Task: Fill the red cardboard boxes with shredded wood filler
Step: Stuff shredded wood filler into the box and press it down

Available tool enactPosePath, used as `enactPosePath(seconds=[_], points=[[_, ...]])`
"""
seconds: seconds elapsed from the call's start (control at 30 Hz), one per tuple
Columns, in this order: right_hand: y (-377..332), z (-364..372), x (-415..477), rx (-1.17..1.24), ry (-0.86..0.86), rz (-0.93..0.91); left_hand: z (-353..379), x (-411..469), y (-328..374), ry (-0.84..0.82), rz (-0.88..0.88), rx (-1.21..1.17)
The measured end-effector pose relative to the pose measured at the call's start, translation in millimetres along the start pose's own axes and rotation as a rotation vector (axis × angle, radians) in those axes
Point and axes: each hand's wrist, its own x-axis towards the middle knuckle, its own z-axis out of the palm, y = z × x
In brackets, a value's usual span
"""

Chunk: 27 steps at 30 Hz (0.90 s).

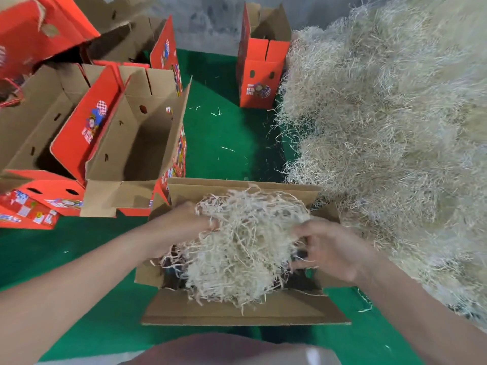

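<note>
My left hand and right hand each grip the shredded wood filler over the open box.

Bright even light, soft shadows, motion blur, wide-angle edge distortion

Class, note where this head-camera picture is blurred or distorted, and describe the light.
Head view: left hand, right hand and the filler clump they grip are motion-blurred; the filler pile smears rightward; the red boxes lean from wide-angle distortion; lighting soft, no glare.
</note>
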Motion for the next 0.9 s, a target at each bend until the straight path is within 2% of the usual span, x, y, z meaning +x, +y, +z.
enactPosePath(seconds=[0.17, 0.27, 0.3, 0.37, 0.43, 0.5, 0.57, 0.63, 0.73, 0.8, 0.83, 0.9], points=[[19, 28, 26, -0.176, -0.089, -0.033, 14, -2, 18, -0.168, 0.049, -0.265], [23, 19, 25, -0.25, 0.07, -0.057, 6, -7, 12, -0.518, 0.115, -0.3], [20, 13, 23, -0.241, 0.133, -0.044, 5, -9, 9, -0.575, 0.136, -0.256], [15, 0, 18, -0.153, 0.263, 0.018, 7, -5, 5, -0.472, 0.117, -0.213], [13, -15, 10, -0.05, 0.346, 0.084, 7, 0, 2, -0.189, 0.058, -0.097], [13, -24, 3, -0.011, 0.359, 0.11, 1, -3, -1, 0.073, 0.116, 0.286], [14, -22, -1, -0.019, 0.35, 0.135, -1, -4, -5, 0.151, 0.204, 0.572], [15, -17, 1, -0.029, 0.265, 0.14, 3, -3, -3, 0.078, 0.249, 0.626], [11, 2, 5, -0.035, 0.069, 0.131, 12, 2, 1, -0.273, 0.272, 0.308], [16, 12, 12, -0.062, 0.028, 0.082, 17, 1, 4, -0.43, 0.247, 0.16], [19, 16, 16, -0.101, 0.029, 0.07, 20, 1, 5, -0.458, 0.246, 0.116], [21, 29, 24, -0.177, 0.033, 0.022, 28, 5, 5, -0.348, 0.266, 0.051]])
